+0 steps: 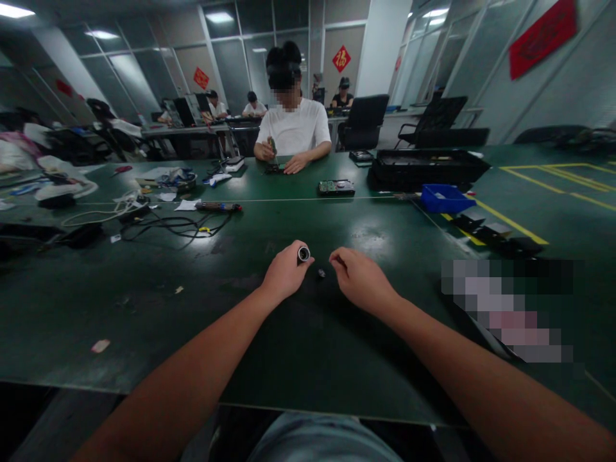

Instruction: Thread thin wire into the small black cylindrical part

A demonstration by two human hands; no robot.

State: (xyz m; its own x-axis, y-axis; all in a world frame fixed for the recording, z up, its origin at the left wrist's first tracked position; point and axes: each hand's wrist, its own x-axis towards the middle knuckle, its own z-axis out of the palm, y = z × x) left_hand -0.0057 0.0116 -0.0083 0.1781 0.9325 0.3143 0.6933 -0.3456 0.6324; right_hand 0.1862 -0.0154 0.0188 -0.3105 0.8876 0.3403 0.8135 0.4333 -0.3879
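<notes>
My left hand [285, 268] is wrapped round a short black tube [303, 255], whose round, silver-rimmed end faces up towards me. The inside of that end looks dark, and the rest of the tube is hidden by my fingers. On the green table, between my two hands, lies a small dark piece with a shiny spot [321, 274]. To the right of it, my right hand [359, 277] is held with thumb and fingertips pressed together. Whatever is in that pinch, if anything, is too small or hidden to make out.
Cables [178, 226] and a pen-like tool [219, 206] lie at the left. Ahead are a hard drive [335, 187], a black case [428, 168] and a blue bin [445, 199]. Across the table [192, 340] a person [293, 125] works on a small board.
</notes>
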